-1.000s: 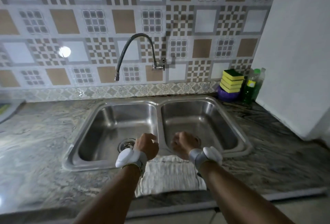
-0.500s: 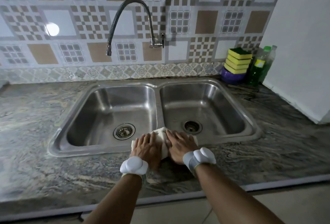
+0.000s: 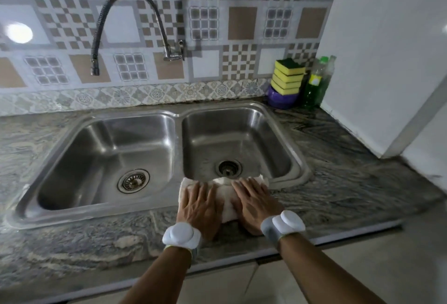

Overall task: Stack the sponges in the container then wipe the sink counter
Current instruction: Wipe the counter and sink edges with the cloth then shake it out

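**Hands flat on the cloth at the sink's near rim**

Both of your hands lie spread, palms down, on the white cloth (image 3: 226, 203): the left hand (image 3: 199, 207) on its left half, the right hand (image 3: 256, 207) on its right half, fingers stretched forward and not curled round anything. You are pressing the cloth rather than gripping it, which suits wiping: flat palms spread the load so the whole cloth drags across the desk (image 3: 350, 182). The cloth sits on the narrow strip of desk just ahead of your wrists, and its far edge laps onto the steel rim of the sink (image 3: 96, 216), right in front of the right basin.

The sponges (image 3: 287, 77) already stand in a neat stack in the purple container (image 3: 281, 100), well beyond your right hand in the back corner, so that part of the task looks finished and only wiping remains.

A green bottle (image 3: 316, 85) stands just beside the container, against the white wall (image 3: 387, 49); together they block the back right corner, and you would have to wipe around them. The faucet (image 3: 130, 25) arches from the tiled wall far ahead of your left hand, clear of the desk. To the left and right of your hands the desk looks open.
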A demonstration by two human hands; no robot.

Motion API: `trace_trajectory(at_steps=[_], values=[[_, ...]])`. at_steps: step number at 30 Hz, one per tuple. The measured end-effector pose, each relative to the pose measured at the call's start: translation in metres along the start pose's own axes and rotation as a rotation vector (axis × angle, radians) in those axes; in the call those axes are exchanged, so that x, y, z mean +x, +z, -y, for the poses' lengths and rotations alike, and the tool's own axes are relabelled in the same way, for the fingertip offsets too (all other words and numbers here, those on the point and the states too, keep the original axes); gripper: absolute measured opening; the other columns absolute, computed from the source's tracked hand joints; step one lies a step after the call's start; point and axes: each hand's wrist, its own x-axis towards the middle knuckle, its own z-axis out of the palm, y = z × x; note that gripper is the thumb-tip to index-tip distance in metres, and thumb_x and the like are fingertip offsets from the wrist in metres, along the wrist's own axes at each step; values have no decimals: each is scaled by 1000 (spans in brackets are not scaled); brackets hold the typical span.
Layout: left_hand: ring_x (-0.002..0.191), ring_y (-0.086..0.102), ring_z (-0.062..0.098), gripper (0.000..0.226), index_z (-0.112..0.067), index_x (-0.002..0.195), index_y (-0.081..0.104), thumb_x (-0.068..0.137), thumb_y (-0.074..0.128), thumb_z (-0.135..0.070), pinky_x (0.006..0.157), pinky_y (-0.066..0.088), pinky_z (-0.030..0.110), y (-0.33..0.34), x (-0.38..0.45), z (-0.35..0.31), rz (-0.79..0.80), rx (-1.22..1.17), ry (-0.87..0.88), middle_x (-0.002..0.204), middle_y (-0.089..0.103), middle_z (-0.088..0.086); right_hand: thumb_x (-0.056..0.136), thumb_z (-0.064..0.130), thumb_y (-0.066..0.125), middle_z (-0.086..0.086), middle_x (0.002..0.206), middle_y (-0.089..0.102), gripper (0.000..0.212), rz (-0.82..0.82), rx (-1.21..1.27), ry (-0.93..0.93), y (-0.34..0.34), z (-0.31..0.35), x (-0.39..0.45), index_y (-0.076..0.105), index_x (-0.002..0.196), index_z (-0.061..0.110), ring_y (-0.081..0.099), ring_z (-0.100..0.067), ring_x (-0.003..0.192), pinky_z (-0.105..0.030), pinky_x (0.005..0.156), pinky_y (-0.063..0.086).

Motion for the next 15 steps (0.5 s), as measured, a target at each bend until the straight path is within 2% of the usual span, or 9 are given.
trace_trajectory(at_steps=[4,8,10,12,15], values=[[153,7,28,69,-20,156,10,97,17,-55,124,1,53,18,23,-77,61,6,27,165,11,6,99,24,27,3,164,-2,61,-2,-14,92,-8,-78,-25,-1,153,29,-4,-23,151,-44,122,8],[153,6,28,71,-23,155,8,94,14,-57,124,-6,50,34,56,-147,101,-12,33,165,10,4,99,34,27,5,164,-11,63,25,-31,130,-22,-157,-38,-8,152,33,-5,-26,151,-45,121,13],[149,16,27,70,-25,154,12,92,14,-58,124,2,48,41,74,-173,112,-21,12,162,19,3,99,44,25,4,163,-14,64,25,-43,136,-27,-187,-40,-11,151,32,-5,-27,151,-46,120,15],[142,30,25,71,-26,153,16,91,16,-59,121,16,45,44,95,-194,110,-38,-17,157,31,0,96,50,24,2,163,-14,69,24,-26,123,-31,-210,-37,-13,151,30,-8,-27,151,-47,122,11],[140,38,25,74,-25,155,12,90,19,-59,116,25,43,45,129,-220,166,-81,-68,158,34,-1,95,53,23,2,164,-7,70,-17,-46,110,-35,-236,-21,-9,152,29,-5,-26,151,-47,122,12]])
